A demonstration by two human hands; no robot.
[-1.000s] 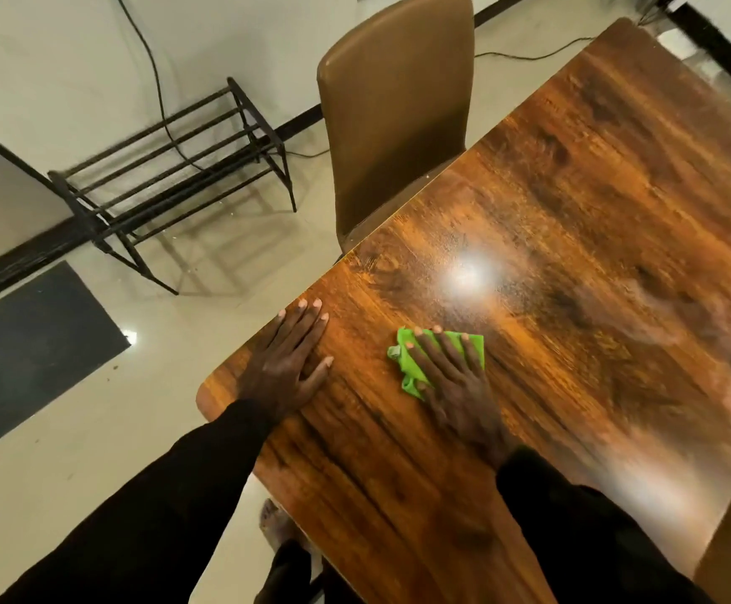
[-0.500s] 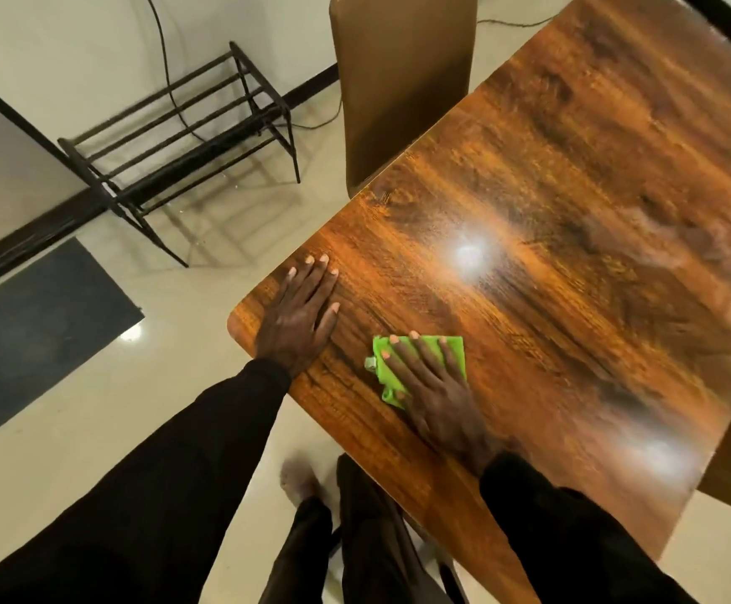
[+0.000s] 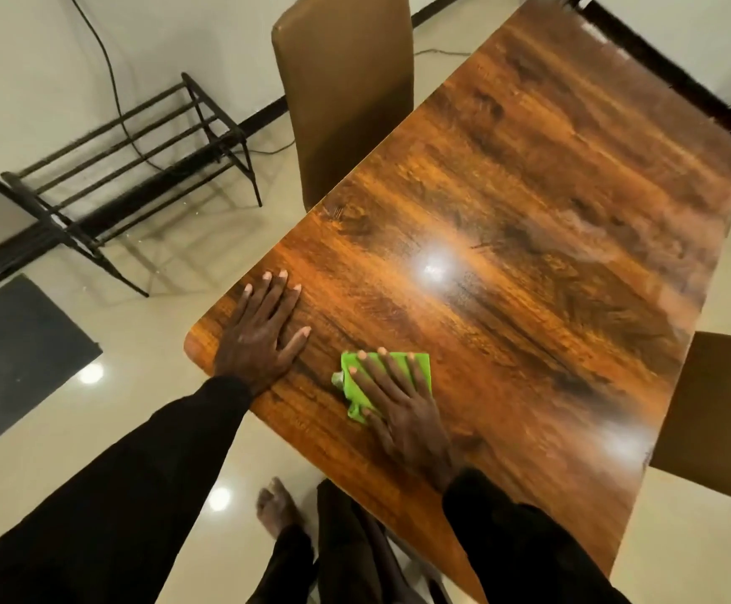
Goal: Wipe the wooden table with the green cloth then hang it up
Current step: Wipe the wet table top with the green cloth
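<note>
Pressing flat with straight fingers, my right hand (image 3: pixel 402 411) covers the folded green cloth (image 3: pixel 352 392) on the wooden bench (image 3: pixel 529 255) near its close corner. My left hand (image 3: pixel 259 337) rests flat just beside it, fingers spread, holding nothing.

No writing, label, brand, number or sign can be read on the table (image 3: pixel 529 202), cloth (image 3: pixel 421 363), chair (image 3: pixel 341 80) or rack (image 3: pixel 206 124).
</note>
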